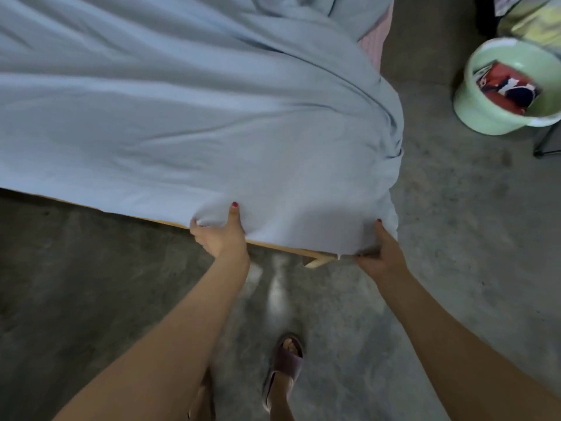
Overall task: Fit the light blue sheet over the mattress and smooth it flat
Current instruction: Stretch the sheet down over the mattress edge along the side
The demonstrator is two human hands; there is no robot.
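Observation:
The light blue sheet (188,110) lies in long folds over the mattress and hangs over its near corner. A strip of pink mattress (372,47) shows uncovered at the far right edge. My left hand (220,233) grips a bunch of the sheet's hem at the near edge, thumb on top. My right hand (381,253) holds the sheet at the bed's corner, thumb along the cloth and fingers tucked under the hem, hidden. The wooden bed frame (315,259) sticks out below the hem between my hands.
A pale green plastic bucket (482,117) with a red and dark packet inside stands on the concrete floor at the right. A yellowish bundle (534,19) sits behind it. My foot in a purple slipper (285,364) is on the floor near the bed corner.

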